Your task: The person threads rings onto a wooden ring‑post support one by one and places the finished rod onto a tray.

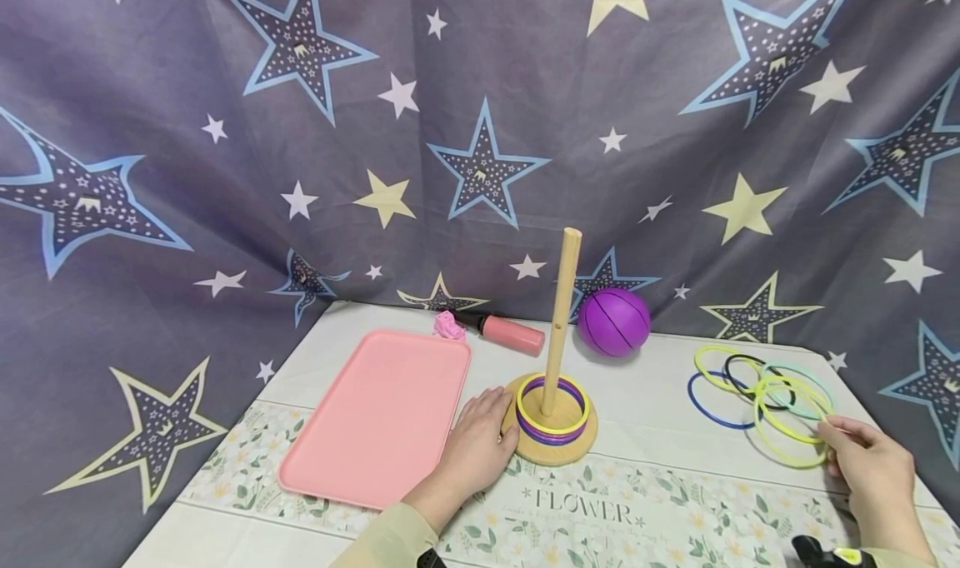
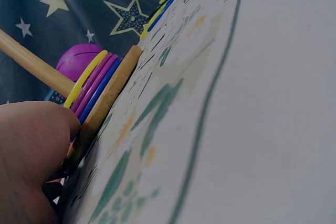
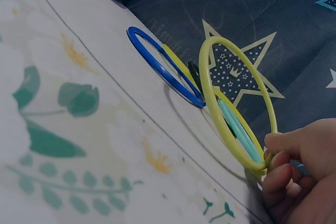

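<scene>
My left hand (image 1: 477, 439) rests with its fingers at the left edge of a round wooden base (image 1: 552, 454). From that base rises a wooden peg (image 1: 562, 310). Around its foot lie stacked rings: a yellow ring (image 2: 85, 78) on top, purple ones under it and a blue one lowest. At the right, my right hand (image 1: 870, 464) pinches a yellow-green ring (image 3: 208, 87) between thumb and fingers; it is tilted up in the right wrist view. Beside it lie several loose rings, among them a blue ring (image 3: 157, 71), a black one, a mint one and yellow ones.
A pink tray (image 1: 375, 418) lies left of the base. Along the back are a pink-and-black hand pump (image 1: 513, 335), a small crumpled pink item (image 1: 448, 326) and a purple ball (image 1: 615, 322). A star-patterned cloth (image 1: 480, 77) hangs behind the table.
</scene>
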The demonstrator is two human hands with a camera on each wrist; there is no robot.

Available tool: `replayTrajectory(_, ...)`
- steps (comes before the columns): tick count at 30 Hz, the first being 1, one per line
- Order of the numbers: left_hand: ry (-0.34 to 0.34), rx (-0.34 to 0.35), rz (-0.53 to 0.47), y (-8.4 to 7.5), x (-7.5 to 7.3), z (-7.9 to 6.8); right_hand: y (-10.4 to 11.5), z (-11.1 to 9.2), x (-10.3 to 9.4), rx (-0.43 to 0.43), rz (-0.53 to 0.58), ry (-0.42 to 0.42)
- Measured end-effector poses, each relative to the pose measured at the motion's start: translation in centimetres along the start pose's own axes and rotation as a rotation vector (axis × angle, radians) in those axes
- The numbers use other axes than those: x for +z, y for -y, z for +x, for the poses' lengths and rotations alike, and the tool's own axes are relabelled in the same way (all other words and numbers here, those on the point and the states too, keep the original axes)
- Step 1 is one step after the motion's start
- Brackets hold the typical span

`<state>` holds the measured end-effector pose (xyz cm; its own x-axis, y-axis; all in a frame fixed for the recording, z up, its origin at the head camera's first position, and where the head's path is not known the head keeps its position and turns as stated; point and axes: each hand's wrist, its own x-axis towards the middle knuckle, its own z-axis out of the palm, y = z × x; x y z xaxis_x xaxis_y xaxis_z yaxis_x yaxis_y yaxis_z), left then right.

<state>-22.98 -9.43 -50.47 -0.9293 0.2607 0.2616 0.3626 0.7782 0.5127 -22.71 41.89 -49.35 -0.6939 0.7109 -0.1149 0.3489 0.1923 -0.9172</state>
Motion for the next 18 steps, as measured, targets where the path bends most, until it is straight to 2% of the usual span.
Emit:
replayTrajectory(10,0.005,-0.001,0.005,0.1,0.2,0.0,1.0,-0.2,-0.2,0.016,0.03,0.032)
replayTrajectory(18,0.006,-0.002,0.008,0.3,0.4,0.1,2.5,-0.9,-0.5,0.011,0.126,0.086)
